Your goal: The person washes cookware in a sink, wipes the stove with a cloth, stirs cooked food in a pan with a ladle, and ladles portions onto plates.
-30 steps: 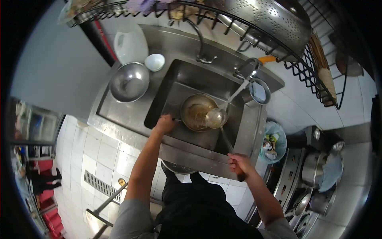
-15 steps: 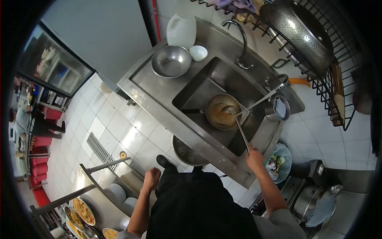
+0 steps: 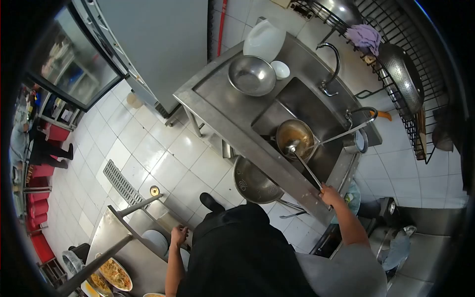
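My right hand [image 3: 331, 194] is closed around the long metal handle of a ladle [image 3: 307, 168]. The bowl of that ladle rests inside a round pan [image 3: 296, 129], where brownish liquid shows. The pan sits in the steel sink [image 3: 277, 111], its dark handle pointing left. A stream of water [image 3: 341, 134] appears to run from a curved spout toward the pan. Beside my body, my left hand [image 3: 179, 235] hangs with curled fingers and nothing visible in them, close to the steel counter with plates.
A steel bowl [image 3: 252, 75], a small white bowl [image 3: 280, 70] and a white container [image 3: 264, 39] stand on the drainboard. A wide perforated pan [image 3: 255, 180] is below the sink edge. Food dishes [image 3: 115, 273] lie at lower left. A wire rack [image 3: 391, 74] hangs upper right.
My view has shifted, so the sink appears farther right. The ladle has moved within the pan, still in my right hand. My left hand has dropped lower and slightly left in view.
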Motion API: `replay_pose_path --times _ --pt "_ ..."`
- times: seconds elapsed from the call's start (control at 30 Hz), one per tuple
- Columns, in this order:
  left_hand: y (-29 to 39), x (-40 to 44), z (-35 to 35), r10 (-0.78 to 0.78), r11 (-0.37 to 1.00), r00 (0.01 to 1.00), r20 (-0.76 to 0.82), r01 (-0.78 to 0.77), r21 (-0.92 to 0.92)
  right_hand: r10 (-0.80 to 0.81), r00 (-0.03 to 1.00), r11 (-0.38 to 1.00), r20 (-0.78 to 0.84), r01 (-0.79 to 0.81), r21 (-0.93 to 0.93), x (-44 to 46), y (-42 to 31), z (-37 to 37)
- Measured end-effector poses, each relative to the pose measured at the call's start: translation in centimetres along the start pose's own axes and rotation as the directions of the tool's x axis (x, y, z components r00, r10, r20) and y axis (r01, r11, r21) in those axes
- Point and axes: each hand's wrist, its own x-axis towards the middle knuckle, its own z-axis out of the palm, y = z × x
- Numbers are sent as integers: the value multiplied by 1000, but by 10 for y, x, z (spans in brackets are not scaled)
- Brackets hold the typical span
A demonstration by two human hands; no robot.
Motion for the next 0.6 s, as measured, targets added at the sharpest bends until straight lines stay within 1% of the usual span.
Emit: replay_pose_path --times 0.03,0.07,0.1,0.13,0.17,0.2,0.23,0.27,0.3,0.33,0.37,0.4,0.43,0.47,0.5,0.53,0.57,0.6 --pt "2 3 -7 -1 1000 1000 11 2 -23 39 999 999 -11 -39 15 -5 -12 -10" --pt "3 6 -16 -3 999 1000 14 4 -46 -4 986 997 -167 17 78 4 -2 13" --pt "4 9 -26 -6 997 1000 7 7 -77 95 993 958 -72 -71 277 -2 -11 8" --pt "3 12 -36 2 996 1000 -15 -3 -92 160 986 880 40 -161 447 -8 -26 -5" --pt "2 13 -40 1 994 999 -35 -5 -113 185 980 783 68 -189 593 -6 -26 0" --pt "1 14 -49 -3 991 998 -66 -6 -136 192 976 663 103 -206 720 -3 -20 10" --pt "-5 22 -60 19 995 997 -79 -26 -96 64 992 626 113 -128 769 -7 -28 -1" --pt "-9 32 -65 29 997 996 -89 -34 -63 98 966 311 241 -260 914 -21 -36 -10" --pt "-12 37 -68 33 999 995 -89 -36 -31 243 928 218 282 -336 916 -9 -30 0" --pt "-7 38 -75 58 998 992 -116 -59 -10 176 944 60 280 -294 954 -11 -27 -2" --pt "0 36 -81 82 997 987 -138 -80 17 174 944 186 282 -312 931 -26 -47 -23" --pt "3 36 -86 81 996 988 -133 -77 35 234 917 138 322 -359 923 -15 -40 -15" --pt "9 41 -93 90 995 988 -125 -84 58 146 938 312 316 -347 885 -13 -36 -19" --pt "16 48 -101 103 992 987 -119 -94 83 195 904 524 380 -423 739 16 -4 -5" --pt "21 56 -105 87 996 991 -102 -83 41 126 971 900 201 -197 389 8 -28 -32" --pt "22 66 -110 67 998 994 -91 -67 -1 -45 997 993 65 52 -105 -14 -72 -66" --pt "13 85 -109 47 999 995 -93 -48 -17 -75 991 997 115 78 -18 2 -119 -89" --pt "27 83 -120 80 997 987 -140 -82 -6 -112 979 993 171 104 57 22 -164 -115"
